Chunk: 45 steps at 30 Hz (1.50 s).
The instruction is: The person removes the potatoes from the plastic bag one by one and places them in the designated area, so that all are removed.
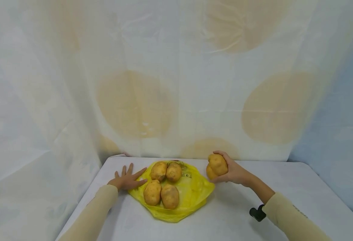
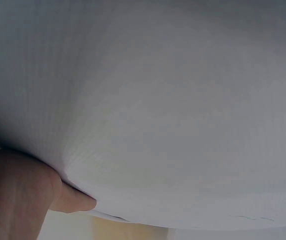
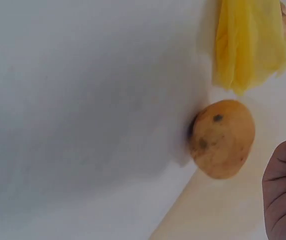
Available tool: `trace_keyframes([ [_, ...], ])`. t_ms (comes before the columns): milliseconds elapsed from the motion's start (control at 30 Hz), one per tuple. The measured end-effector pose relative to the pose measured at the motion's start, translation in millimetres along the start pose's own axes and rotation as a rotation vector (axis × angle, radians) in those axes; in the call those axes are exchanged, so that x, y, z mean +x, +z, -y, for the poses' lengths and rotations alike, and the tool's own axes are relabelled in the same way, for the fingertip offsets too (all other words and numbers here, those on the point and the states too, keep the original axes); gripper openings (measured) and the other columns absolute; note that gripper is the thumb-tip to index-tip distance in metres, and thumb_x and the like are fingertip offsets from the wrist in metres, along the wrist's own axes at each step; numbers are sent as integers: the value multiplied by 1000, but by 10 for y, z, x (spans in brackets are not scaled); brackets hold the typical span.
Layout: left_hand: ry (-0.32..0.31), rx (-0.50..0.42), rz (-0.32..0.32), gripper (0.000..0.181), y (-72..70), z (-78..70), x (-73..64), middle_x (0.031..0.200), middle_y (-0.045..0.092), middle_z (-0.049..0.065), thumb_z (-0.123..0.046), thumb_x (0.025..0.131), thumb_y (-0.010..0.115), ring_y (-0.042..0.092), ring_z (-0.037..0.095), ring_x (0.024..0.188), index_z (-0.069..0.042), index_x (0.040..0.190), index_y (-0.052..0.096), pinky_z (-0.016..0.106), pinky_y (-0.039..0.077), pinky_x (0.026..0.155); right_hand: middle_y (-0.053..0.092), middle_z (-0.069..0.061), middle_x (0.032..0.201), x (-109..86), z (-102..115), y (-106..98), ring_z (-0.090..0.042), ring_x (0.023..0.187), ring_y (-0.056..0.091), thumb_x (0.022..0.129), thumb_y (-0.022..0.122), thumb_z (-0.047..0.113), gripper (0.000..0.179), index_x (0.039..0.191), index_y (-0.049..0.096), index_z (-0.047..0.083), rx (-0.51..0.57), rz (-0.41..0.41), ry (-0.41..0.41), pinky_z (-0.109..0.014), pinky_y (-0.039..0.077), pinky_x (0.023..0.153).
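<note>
My right hand (image 1: 235, 172) grips a potato (image 1: 218, 164) between thumb and fingers, to the right of a yellow plastic bag (image 1: 191, 197). Another potato (image 3: 223, 140) rests on the table in the right wrist view; in the head view it is partly hidden behind the held one. Several potatoes lie on the flattened bag, among them a front one (image 1: 170, 196) and a back one (image 1: 159, 171). With its fingers spread, my left hand (image 1: 128, 180) rests at the bag's left edge. The left wrist view catches only part of the left hand (image 2: 23, 195).
A white cloth covers the table (image 1: 285, 180). Behind it hangs a pale curtain (image 1: 194, 100) with large beige dots, and sheets close in both sides. A small black device (image 1: 258, 213) sits at the right wrist.
</note>
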<state>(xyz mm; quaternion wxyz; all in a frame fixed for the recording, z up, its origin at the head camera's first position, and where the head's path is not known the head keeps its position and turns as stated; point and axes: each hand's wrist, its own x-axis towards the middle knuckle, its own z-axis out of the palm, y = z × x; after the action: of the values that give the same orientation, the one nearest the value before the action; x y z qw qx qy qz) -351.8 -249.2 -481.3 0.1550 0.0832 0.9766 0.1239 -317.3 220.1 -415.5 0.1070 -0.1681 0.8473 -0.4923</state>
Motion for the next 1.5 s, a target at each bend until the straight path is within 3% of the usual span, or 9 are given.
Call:
trace_keyframes([
  [200,-3,0,5,78,-15,-43,-50,164,-8,26,-75,92,36,-11,55,147,-36,157,21,79,-9,106,38,-19,140,24,-133,-164,-31,102,50,74,85,14,104,152,18,29,-24,-37,46,-35,49,68],
  [833,12,-11,5,81,-6,-12,-43,163,-9,27,-80,88,35,-13,57,145,-40,157,21,80,-12,104,39,-23,133,-1,-667,-415,-31,104,48,80,81,21,99,152,13,22,-64,-106,188,-35,49,69],
  [1233,16,-26,2,83,48,61,72,164,-11,25,-87,83,34,-15,55,146,-47,155,19,80,-14,102,41,-23,138,-1,-797,-373,-36,116,48,76,83,23,98,150,20,11,-184,-88,196,-50,45,93],
  [1500,2,12,2,76,-23,-18,-36,164,-9,24,-76,92,36,-12,55,147,-40,157,20,79,-8,106,41,-27,142,43,-803,-335,-40,120,49,74,86,28,103,153,21,12,-230,-82,218,-54,45,94],
])
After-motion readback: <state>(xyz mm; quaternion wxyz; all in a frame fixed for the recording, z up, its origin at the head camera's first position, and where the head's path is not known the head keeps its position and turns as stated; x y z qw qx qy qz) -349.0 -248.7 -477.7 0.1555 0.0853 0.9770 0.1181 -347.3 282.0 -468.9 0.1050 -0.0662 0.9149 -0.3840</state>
